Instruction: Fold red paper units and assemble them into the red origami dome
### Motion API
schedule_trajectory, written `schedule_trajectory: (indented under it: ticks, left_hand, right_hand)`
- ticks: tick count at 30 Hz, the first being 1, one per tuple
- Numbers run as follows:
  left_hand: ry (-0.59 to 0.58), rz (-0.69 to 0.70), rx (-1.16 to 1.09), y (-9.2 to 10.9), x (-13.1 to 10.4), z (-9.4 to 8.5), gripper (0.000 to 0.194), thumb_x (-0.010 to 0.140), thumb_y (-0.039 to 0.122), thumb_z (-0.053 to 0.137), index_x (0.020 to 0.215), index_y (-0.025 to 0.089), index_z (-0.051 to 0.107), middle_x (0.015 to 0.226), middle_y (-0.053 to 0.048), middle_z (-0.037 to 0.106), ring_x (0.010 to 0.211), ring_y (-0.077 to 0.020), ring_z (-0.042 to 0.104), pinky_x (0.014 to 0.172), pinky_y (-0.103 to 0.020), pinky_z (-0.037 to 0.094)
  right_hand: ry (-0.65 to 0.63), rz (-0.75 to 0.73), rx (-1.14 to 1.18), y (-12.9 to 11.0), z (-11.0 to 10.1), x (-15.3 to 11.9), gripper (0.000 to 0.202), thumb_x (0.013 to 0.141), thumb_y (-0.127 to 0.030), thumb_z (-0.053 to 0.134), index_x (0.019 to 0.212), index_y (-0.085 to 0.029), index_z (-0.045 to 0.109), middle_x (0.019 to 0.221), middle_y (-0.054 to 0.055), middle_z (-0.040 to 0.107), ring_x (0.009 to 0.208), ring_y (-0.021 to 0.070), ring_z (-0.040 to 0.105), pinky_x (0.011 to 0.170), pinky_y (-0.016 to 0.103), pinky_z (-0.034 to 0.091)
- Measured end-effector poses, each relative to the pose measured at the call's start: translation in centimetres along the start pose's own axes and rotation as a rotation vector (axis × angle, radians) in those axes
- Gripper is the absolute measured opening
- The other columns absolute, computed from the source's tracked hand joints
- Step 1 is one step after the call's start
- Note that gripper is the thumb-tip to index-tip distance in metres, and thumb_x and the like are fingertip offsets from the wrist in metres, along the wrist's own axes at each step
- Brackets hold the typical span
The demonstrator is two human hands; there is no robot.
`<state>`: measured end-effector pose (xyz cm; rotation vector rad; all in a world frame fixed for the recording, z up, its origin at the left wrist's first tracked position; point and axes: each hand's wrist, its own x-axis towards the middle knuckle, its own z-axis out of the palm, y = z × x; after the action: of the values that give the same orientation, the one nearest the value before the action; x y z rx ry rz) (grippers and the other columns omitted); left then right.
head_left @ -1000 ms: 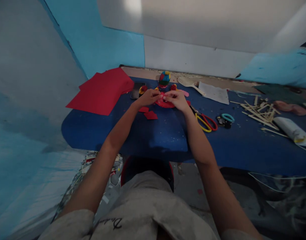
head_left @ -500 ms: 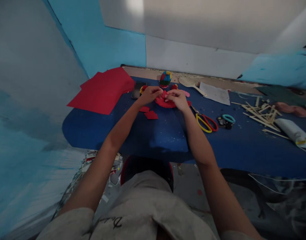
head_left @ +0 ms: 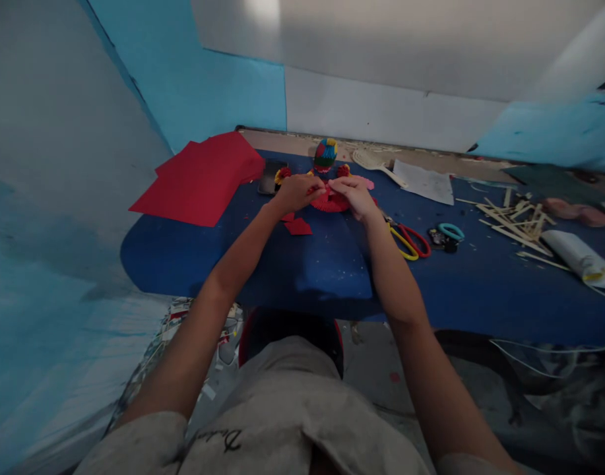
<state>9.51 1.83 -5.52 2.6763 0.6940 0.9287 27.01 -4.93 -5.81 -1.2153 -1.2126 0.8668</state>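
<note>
Both of my hands are together over a red pleated paper piece on the blue table. My left hand is closed, its fingertips pinching a small piece of red paper. From the other side, my right hand pinches the same small piece between thumb and fingers. Just behind stands a rounded multicoloured pleated ball. Red-and-yellow pleated bits show on either side of it. Cut red paper scraps lie near my left wrist. My fingers partly hide the paper.
Large red paper sheets lie at the left, beside a dark phone-like object. To the right are scissors, a teal ring with dark keys, a pale slotted spoon, white paper and thin sticks.
My fingertips have shifted slightly over the red paper, and my left hand is curled more. The view has moved a little; the things on the table stay in place.
</note>
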Motion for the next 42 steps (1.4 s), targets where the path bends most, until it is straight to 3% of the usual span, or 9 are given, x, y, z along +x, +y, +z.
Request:
schedule_trajectory:
  ticks: [3, 8, 16, 23, 31, 35, 38, 42]
  left_hand:
    - [0.017, 0.02, 0.031, 0.1, 0.03, 0.03, 0.027, 0.091, 0.038, 0.051, 0.093, 0.019, 0.07, 0.09, -0.007, 0.072, 0.086, -0.0187, 0.064, 0.075, -0.028, 0.041]
    - [0.034, 0.019, 0.011, 0.17, 0.01, -0.24, 0.027, 0.091, 0.039, 0.051, 0.093, 0.018, 0.07, 0.092, -0.007, 0.072, 0.087, -0.0181, 0.064, 0.077, -0.028, 0.041]
    - [0.081, -0.018, 0.011, 0.34, -0.11, -0.4, 0.032, 0.092, 0.042, 0.05, 0.091, 0.018, 0.07, 0.089, -0.007, 0.071, 0.084, -0.0182, 0.063, 0.075, -0.028, 0.041]
    - [0.077, 0.011, -0.068, 0.08, -0.1, -0.29, 0.028, 0.09, 0.042, 0.053, 0.09, 0.018, 0.069, 0.091, -0.008, 0.071, 0.091, -0.0197, 0.064, 0.083, -0.03, 0.042]
    - [0.073, 0.028, 0.058, -0.04, -0.1, 0.01, 0.034, 0.092, 0.044, 0.05, 0.093, 0.018, 0.072, 0.092, -0.009, 0.074, 0.088, -0.0197, 0.066, 0.076, -0.029, 0.042]
    - [0.072, -0.005, 0.067, 0.02, -0.14, -0.11, 0.032, 0.089, 0.041, 0.052, 0.092, 0.017, 0.073, 0.087, -0.008, 0.074, 0.081, -0.0188, 0.066, 0.07, -0.028, 0.042]
    - [0.065, -0.036, 0.016, -0.06, -0.14, 0.04, 0.025, 0.084, 0.035, 0.058, 0.088, 0.017, 0.074, 0.081, -0.006, 0.074, 0.074, -0.0165, 0.065, 0.066, -0.025, 0.042]
    - [0.121, -0.122, -0.147, -0.06, -0.08, 0.14, 0.016, 0.077, 0.026, 0.062, 0.078, 0.016, 0.074, 0.071, -0.003, 0.072, 0.065, -0.0133, 0.062, 0.063, -0.023, 0.042]
  right_hand:
    - [-0.037, 0.034, 0.034, 0.0, -0.37, -0.11, 0.028, 0.058, -0.045, 0.081, 0.071, -0.022, 0.071, 0.072, 0.002, 0.071, 0.069, 0.0155, 0.064, 0.074, 0.032, 0.054]
    - [-0.085, 0.014, -0.027, -0.43, -0.39, -0.46, 0.027, 0.065, -0.044, 0.078, 0.077, -0.02, 0.072, 0.073, 0.002, 0.07, 0.07, 0.0146, 0.064, 0.072, 0.03, 0.053]
    - [-0.097, -0.01, -0.034, -0.34, -0.33, -0.39, 0.033, 0.065, -0.049, 0.078, 0.079, -0.02, 0.073, 0.075, 0.003, 0.071, 0.069, 0.0147, 0.063, 0.068, 0.03, 0.051]
    - [-0.086, -0.025, -0.052, -0.54, -0.27, -0.46, 0.02, 0.068, -0.035, 0.076, 0.08, -0.02, 0.074, 0.074, 0.001, 0.071, 0.068, 0.0131, 0.062, 0.069, 0.028, 0.049]
    - [-0.076, -0.225, -0.318, 0.05, -0.15, -0.01, 0.014, 0.078, -0.034, 0.066, 0.081, -0.02, 0.069, 0.07, 0.0, 0.066, 0.063, 0.0136, 0.056, 0.064, 0.029, 0.046]
    - [-0.005, -0.49, -0.543, 0.16, -0.04, -0.04, 0.015, 0.083, -0.034, 0.06, 0.081, -0.021, 0.067, 0.08, 0.004, 0.068, 0.075, 0.0184, 0.06, 0.072, 0.035, 0.05]
    - [-0.023, -0.662, -0.748, -0.14, 0.0, -0.32, 0.019, 0.088, -0.033, 0.053, 0.083, -0.021, 0.066, 0.089, 0.009, 0.07, 0.086, 0.0232, 0.063, 0.079, 0.041, 0.05]
    - [-0.013, -0.762, -0.921, -0.34, 0.37, -0.63, 0.023, 0.092, -0.032, 0.049, 0.087, -0.02, 0.068, 0.096, 0.011, 0.072, 0.091, 0.0249, 0.065, 0.081, 0.043, 0.049]
